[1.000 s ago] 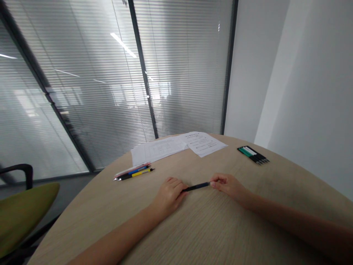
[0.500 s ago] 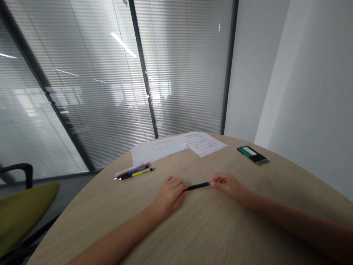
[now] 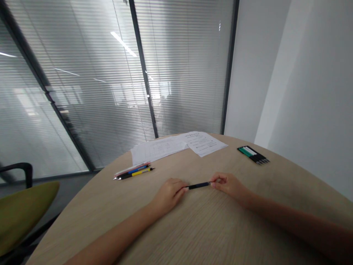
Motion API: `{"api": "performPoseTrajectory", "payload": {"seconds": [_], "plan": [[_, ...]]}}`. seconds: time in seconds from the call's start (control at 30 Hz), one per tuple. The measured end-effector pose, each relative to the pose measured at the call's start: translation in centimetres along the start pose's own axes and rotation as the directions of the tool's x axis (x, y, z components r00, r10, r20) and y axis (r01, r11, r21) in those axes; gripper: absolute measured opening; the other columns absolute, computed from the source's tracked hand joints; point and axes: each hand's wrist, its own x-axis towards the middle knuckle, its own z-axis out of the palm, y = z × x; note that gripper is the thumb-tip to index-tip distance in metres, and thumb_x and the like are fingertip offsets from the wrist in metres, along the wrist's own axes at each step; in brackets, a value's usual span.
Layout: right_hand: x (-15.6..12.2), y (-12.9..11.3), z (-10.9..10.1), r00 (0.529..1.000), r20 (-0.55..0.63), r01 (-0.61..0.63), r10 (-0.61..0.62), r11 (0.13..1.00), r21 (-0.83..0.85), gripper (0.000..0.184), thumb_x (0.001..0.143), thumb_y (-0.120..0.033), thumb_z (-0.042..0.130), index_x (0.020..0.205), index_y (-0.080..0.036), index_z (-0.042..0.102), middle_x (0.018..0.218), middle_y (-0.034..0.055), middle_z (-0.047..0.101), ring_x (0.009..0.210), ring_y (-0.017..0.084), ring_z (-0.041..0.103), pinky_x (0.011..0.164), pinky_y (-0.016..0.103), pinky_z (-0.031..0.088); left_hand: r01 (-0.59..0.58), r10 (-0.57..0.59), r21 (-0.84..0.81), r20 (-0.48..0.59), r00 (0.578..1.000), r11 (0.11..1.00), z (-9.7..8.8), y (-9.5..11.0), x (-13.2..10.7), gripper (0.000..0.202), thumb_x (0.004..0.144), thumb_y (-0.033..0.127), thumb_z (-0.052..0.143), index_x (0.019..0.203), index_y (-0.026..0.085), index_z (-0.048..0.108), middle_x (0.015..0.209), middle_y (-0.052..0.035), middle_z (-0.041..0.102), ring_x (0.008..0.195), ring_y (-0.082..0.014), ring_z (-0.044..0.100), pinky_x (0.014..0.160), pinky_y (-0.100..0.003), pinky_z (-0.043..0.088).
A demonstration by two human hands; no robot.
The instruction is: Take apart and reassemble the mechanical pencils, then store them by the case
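Note:
A dark pen (image 3: 199, 185) lies nearly level between my two hands, just over the wooden table (image 3: 190, 228). My left hand (image 3: 170, 193) pinches its left end between thumb and fingers. The right end is gripped by the thumb and fingertips of my right hand (image 3: 226, 184). Both tips of the pen are hidden by my fingers. To the left of my left hand, several pens lie side by side, among them a yellow and black pen (image 3: 138, 173), a blue pen (image 3: 135, 170) and a pink one (image 3: 132, 168).
Printed sheets of paper (image 3: 161, 149) lie at the table's far side. A black case (image 3: 253, 155) with several green, white and black pens lies at the right. A green chair (image 3: 27, 213) stands left of the table; a glass wall with blinds (image 3: 187, 73) rises behind.
My left hand has turned slightly and shifted its fingers at the pen's left end, its thumb now plainer to see. My right hand and the pen have hardly moved.

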Motion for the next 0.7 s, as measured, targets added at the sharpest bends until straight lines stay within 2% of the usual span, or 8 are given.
{"api": "performPoseTrajectory", "payload": {"seconds": [0.13, 0.33, 0.5, 0.7], "plan": [[-0.08, -0.08, -0.08, 1.0, 0.002, -0.011, 0.011, 1.0, -0.019, 0.021, 0.067, -0.037, 0.053, 0.072, -0.018, 0.059, 0.065, 0.001, 0.06, 0.061, 0.014, 0.053, 0.057, 0.025, 0.038, 0.03, -0.032, -0.073, -0.019, 0.999, 0.997, -0.06, -0.04, -0.03, 0.021, 0.081, 0.026, 0.041, 0.085, 0.015, 0.059, 0.071, -0.0034, 0.06, 0.069, -0.0129, 0.053, 0.065, -0.025, 0.041], [0.0, 0.01, 0.12, 0.999, 0.015, 0.048, -0.046, 0.992, -0.113, 0.032, 0.074, -0.039, 0.041, 0.053, -0.017, 0.052, 0.051, -0.0008, 0.051, 0.052, 0.011, 0.047, 0.055, 0.023, 0.036, -0.008, 0.002, -0.077, -0.084, 0.996, 0.997, -0.01, -0.13, -0.08, 0.013, 0.076, 0.022, 0.049, 0.082, 0.015, 0.058, 0.071, -0.0035, 0.059, 0.069, -0.0131, 0.053, 0.065, -0.025, 0.04], [-0.07, -0.08, 0.29, 1.0, 0.0, 0.017, -0.017, 0.986, -0.166, 0.036, 0.075, -0.042, 0.039, 0.054, -0.017, 0.054, 0.049, 0.0, 0.052, 0.048, 0.011, 0.047, 0.051, 0.023, 0.034, -0.09, 0.094, 0.042, -0.126, 0.988, 0.995, 0.13, 0.16, -0.15, 0.012, 0.077, 0.022, 0.048, 0.08, 0.015, 0.057, 0.066, -0.0034, 0.059, 0.065, -0.0134, 0.052, 0.062, -0.026, 0.039], [-0.24, -0.15, 0.36, 0.998, -0.032, -0.061, 0.055, 0.974, -0.218, 0.044, 0.077, -0.045, 0.035, 0.046, -0.017, 0.051, 0.043, 0.0006, 0.05, 0.042, 0.011, 0.046, 0.047, 0.023, 0.033, -0.169, 0.192, 0.201, -0.101, 0.976, 0.965, 0.28, 0.79, -0.37, 0.015, 0.079, 0.022, 0.043, 0.083, 0.015, 0.056, 0.067, -0.0032, 0.059, 0.062, -0.0128, 0.052, 0.062, -0.027, 0.037]]}}
